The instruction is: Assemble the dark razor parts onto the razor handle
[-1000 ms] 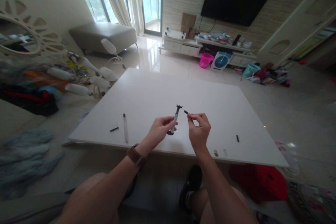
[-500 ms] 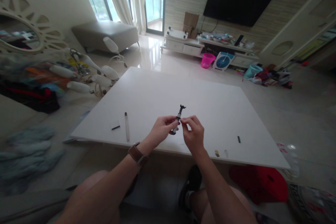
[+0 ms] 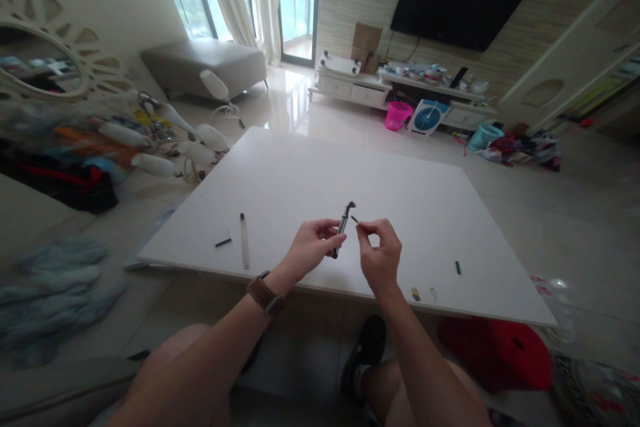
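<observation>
In my left hand (image 3: pixel 316 241) is a slim black-and-white handle with a curved black top (image 3: pixel 344 221), held tilted above the white table and looking like a razor handle. The left fingers and thumb close round its lower part. Just to the right, my right hand (image 3: pixel 381 250) pinches a small, thin dark strip (image 3: pixel 355 219) between thumb and fingertips. The strip's tip points at the handle's upper part, with a narrow gap between them. Its exact kind is too small to make out.
On the white table (image 3: pixel 310 167) lie a long pale stick with a dark end (image 3: pixel 245 241), a short black bar (image 3: pixel 223 243), a dark green bar (image 3: pixel 457 267), a small yellow-and-dark piece (image 3: pixel 415 294) and a clear piece (image 3: pixel 433 293). A red stool (image 3: pixel 500 353) stands below the right edge.
My right hand has drawn away to the right from the handle, with the dark strip now visible in its fingers. The handle has turned in my left hand, showing its top from the side.
</observation>
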`<action>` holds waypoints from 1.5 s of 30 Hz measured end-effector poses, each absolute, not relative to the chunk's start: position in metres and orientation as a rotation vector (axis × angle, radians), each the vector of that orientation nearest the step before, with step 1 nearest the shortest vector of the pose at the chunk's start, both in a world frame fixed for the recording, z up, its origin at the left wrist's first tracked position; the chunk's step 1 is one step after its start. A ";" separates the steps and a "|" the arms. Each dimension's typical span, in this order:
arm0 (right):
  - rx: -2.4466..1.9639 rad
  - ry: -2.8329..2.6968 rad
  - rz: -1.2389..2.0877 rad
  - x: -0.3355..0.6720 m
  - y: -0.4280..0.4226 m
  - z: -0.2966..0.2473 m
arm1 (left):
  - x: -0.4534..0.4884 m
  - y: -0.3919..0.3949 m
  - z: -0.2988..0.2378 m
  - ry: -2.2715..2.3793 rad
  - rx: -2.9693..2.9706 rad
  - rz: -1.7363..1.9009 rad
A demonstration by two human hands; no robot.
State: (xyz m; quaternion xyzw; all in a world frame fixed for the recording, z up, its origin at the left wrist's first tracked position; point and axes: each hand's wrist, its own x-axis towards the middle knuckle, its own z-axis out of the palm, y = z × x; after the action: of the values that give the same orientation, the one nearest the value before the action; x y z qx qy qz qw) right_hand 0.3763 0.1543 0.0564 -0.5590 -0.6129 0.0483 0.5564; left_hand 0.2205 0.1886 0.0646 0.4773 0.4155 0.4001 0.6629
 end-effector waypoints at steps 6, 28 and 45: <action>-1.258 -1.355 0.284 0.372 0.154 0.053 | 0.220 0.188 0.068 0.993 1.110 0.936; -1.270 -1.603 0.164 0.378 0.152 0.059 | 0.222 0.185 0.069 1.007 1.112 0.819; -1.250 -1.271 0.589 0.382 0.158 0.051 | 0.221 0.186 0.069 1.016 1.136 0.797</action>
State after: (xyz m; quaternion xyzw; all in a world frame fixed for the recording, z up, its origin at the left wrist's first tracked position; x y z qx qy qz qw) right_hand 0.3818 0.1575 0.0512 -0.5371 -0.5461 0.2531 0.5910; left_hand 0.2208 0.1862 0.0690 0.5007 0.4477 0.3511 0.6524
